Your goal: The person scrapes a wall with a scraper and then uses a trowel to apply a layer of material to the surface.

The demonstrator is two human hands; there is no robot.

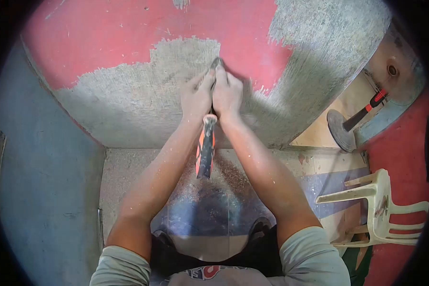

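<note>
Both my hands are closed together round a scraper (206, 150) with an orange-and-black handle. My left hand (196, 97) and my right hand (228, 97) grip it side by side near its front end, and its handle sticks out below them towards me. The dark tip meets the wall (183, 57) at the border between pink paint and bare grey surface. Most of the blade is hidden by my fingers. Pale dust coats my hands and forearms. Pink paint covers the upper wall, with ragged edges where grey shows.
Paint flakes and dust lie on the tiled floor (195, 214) below the wall. To the right stand a white plastic chair (379, 209) and a round-based object with a red-and-black handle (343, 131). A blue wall (52, 157) rises on the left.
</note>
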